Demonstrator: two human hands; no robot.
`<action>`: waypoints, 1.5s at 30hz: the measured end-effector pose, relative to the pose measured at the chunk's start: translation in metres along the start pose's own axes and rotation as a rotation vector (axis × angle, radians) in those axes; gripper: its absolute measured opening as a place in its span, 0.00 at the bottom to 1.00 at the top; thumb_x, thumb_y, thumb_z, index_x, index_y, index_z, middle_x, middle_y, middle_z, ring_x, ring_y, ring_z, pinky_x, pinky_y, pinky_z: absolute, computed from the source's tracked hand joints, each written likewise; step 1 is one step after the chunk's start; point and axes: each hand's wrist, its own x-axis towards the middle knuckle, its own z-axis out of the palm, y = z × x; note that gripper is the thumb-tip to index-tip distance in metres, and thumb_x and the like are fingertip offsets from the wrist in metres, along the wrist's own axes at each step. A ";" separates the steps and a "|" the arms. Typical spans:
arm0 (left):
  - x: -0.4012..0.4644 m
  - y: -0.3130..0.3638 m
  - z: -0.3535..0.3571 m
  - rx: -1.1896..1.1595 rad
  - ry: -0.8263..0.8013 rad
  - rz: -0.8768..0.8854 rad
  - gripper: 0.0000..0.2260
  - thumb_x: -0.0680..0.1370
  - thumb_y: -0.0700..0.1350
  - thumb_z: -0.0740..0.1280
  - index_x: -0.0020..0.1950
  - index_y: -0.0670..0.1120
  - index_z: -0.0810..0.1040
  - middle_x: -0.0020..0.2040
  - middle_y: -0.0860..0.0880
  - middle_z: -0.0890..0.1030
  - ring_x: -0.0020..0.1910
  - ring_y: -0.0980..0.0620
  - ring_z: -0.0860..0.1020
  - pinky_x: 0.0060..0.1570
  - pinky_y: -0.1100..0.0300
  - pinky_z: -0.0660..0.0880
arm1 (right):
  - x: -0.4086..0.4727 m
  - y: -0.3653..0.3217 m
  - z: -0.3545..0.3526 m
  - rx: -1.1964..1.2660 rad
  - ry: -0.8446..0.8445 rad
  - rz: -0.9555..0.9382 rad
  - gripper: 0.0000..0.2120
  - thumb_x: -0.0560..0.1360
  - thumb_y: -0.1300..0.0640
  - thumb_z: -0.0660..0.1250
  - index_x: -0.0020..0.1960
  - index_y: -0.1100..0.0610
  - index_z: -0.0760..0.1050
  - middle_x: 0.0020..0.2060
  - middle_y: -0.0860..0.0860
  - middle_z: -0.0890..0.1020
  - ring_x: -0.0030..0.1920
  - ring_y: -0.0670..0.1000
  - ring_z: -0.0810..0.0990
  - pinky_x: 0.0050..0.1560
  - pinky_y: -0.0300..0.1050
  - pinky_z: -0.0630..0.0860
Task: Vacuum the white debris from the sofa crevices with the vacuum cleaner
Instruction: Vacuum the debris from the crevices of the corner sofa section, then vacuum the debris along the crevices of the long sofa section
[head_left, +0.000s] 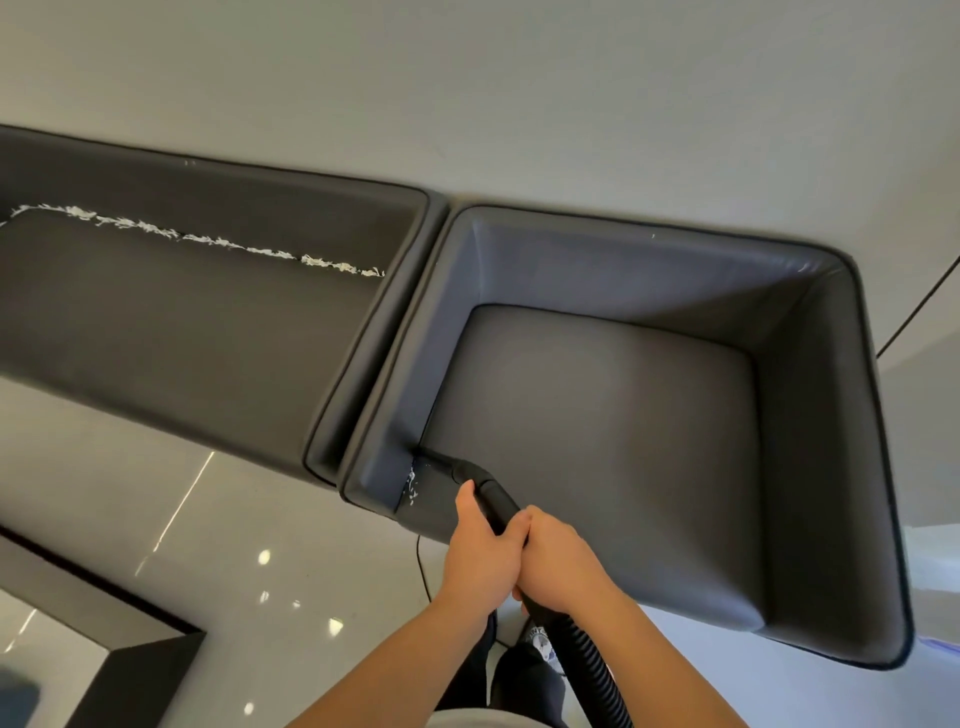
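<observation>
Both my hands grip the black vacuum tube (496, 499); my left hand (483, 545) is in front, my right hand (558, 561) just behind it. The tube's black nozzle (436, 460) lies in the crevice at the front left corner of the grey armchair seat (597, 441). A small patch of white debris (413, 486) sits in that crevice just below the nozzle. A long line of white debris (208, 240) runs along the back crevice of the dark sofa (182, 332) to the left. The ribbed hose (587, 660) trails down toward my legs.
The armchair's padded arm (379, 415) stands against the sofa's arm (337, 395). A glossy pale floor (208, 545) lies in front, with a dark-edged low table (124, 660) at the lower left. A thin black cable (422, 566) hangs below the armchair. A plain wall (519, 104) is behind.
</observation>
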 end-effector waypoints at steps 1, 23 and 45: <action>-0.003 -0.004 0.000 -0.004 -0.002 -0.002 0.36 0.81 0.49 0.69 0.82 0.54 0.50 0.46 0.64 0.74 0.45 0.63 0.77 0.52 0.57 0.78 | -0.002 0.002 0.003 -0.012 -0.004 -0.004 0.15 0.77 0.62 0.67 0.62 0.55 0.70 0.50 0.55 0.83 0.42 0.54 0.81 0.40 0.43 0.75; -0.066 -0.088 -0.117 0.194 -0.259 0.103 0.36 0.82 0.51 0.65 0.83 0.51 0.45 0.55 0.53 0.79 0.54 0.51 0.80 0.59 0.53 0.78 | -0.076 -0.056 0.155 0.136 0.207 0.135 0.03 0.80 0.59 0.64 0.54 0.55 0.73 0.30 0.50 0.81 0.22 0.44 0.77 0.25 0.35 0.72; 0.001 -0.102 -0.413 -0.193 -0.221 0.300 0.20 0.76 0.46 0.71 0.63 0.62 0.70 0.50 0.60 0.83 0.50 0.63 0.82 0.48 0.62 0.77 | -0.008 -0.299 0.297 0.274 0.530 -0.176 0.13 0.76 0.55 0.71 0.48 0.49 0.65 0.32 0.48 0.80 0.26 0.44 0.77 0.25 0.36 0.71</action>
